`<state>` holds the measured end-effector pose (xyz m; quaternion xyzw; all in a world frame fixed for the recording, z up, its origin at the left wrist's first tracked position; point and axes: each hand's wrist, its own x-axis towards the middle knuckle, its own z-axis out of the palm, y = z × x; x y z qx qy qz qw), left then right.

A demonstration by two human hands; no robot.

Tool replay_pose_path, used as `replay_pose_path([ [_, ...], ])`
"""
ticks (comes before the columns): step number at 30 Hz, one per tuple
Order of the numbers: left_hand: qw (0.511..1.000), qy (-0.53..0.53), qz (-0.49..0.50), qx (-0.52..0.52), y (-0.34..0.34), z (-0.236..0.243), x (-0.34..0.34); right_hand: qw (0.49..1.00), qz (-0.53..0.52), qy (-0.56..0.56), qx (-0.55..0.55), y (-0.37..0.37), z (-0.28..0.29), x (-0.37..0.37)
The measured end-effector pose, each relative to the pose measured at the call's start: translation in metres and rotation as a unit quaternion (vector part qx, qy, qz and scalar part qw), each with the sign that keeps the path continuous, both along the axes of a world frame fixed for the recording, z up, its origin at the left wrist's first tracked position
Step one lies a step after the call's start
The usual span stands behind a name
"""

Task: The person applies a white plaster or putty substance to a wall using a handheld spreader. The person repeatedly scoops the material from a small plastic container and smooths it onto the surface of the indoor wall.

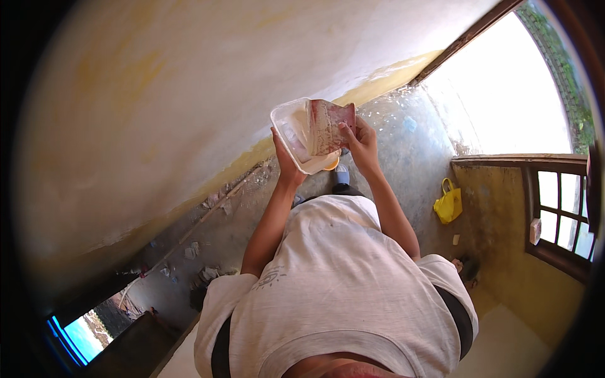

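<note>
My left hand [285,157] holds a clear rectangular plastic tub [291,129] from underneath, tilted up in front of me. My right hand [360,142] grips a flat broad scraper blade [328,126], smeared with white and reddish stains, and holds it over the tub's opening. An orange bit [331,165] shows just under the tub's lower edge. Both forearms rise from my light grey shirt [334,283] toward the pale wall.
A cream wall [189,94] with a yellow lower band fills the left. The grey concrete floor [409,145] has rubble bits along the wall base. A yellow bag [448,203] lies by a barred window frame [558,214]. A bright doorway [504,88] is at top right.
</note>
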<state>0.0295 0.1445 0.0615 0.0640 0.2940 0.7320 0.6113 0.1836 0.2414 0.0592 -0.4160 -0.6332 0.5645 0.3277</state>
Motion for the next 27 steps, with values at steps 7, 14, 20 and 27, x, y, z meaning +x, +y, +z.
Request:
replay_pose_path([
  [7, 0.91, 0.389, 0.095, 0.107, 0.029, -0.014, 0.009, 0.89, -0.052, 0.368, -0.263, 0.004, 0.014, 0.026],
  [14, 0.963, 0.235, 0.096, 0.096, 0.054, -0.019, 0.019, 0.947, -0.172, 0.27, -0.033, 0.105, 0.042, 0.034],
  [20, 0.994, -0.028, 0.1, -0.017, 0.036, -0.033, -0.017, 0.884, -0.386, -0.003, 0.264, 0.246, 0.101, -0.014],
  [27, 0.991, -0.038, 0.126, -0.015, 0.013, -0.036, -0.023, 0.884, -0.231, 0.023, 0.406, 0.178, 0.091, -0.105],
])
